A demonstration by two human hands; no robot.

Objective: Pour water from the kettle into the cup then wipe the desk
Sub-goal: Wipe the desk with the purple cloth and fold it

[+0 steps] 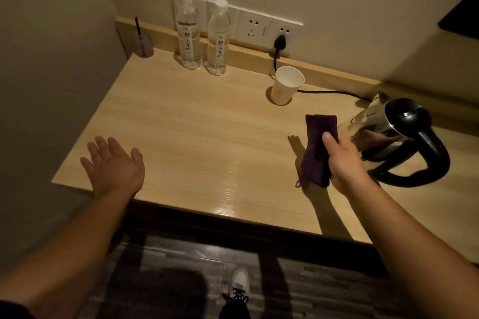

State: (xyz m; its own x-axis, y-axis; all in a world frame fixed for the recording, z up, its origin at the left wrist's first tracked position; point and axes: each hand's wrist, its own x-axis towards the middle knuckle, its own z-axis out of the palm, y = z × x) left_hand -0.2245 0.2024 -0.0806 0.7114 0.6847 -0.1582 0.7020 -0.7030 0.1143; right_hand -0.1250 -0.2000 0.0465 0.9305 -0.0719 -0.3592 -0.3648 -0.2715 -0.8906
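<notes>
1. Two hands over desk: left hand lower left, open, empty.
2. Right hand right of centre, gripping cloth.
3. Kettle just right; cup above, apart.

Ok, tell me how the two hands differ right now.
The left hand is open and empty, fingers spread, over the desk's near left part. The right hand is closed around a folded purple cloth, close to the kettle. Both are bare and held over the wooden desk.
</notes>
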